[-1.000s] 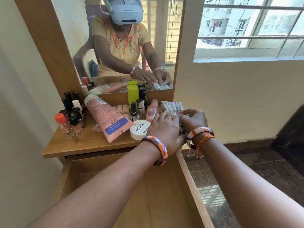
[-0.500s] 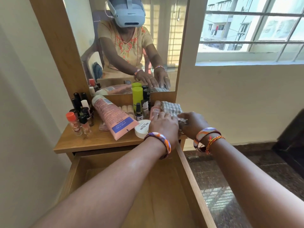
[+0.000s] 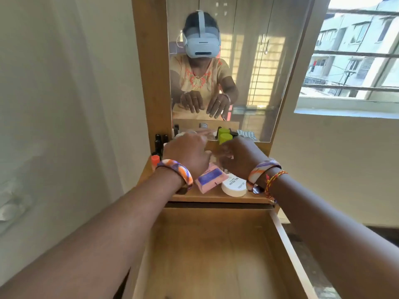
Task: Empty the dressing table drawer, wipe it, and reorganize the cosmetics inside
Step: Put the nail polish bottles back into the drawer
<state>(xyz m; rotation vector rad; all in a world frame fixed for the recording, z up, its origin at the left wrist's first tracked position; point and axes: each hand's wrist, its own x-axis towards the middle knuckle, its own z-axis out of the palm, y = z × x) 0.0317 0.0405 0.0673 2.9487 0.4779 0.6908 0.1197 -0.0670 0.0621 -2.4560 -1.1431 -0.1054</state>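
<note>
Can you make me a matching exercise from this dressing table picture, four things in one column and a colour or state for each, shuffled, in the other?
Things:
1. drawer
2. round tub
3. tall cap by the mirror
4. small bottle cap at the far left

Colours or states:
A. lime green
B. pulled open, nothing visible inside
C. orange
D. white, printed lid

Pairs: 1-B, 2-D, 3-A, 4-C

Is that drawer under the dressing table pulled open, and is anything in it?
Open and, as far as it shows, empty. The drawer is pulled out toward the camera, bare wood showing inside; the arms hide its near corners. The cosmetics sit on the tabletop.
</note>
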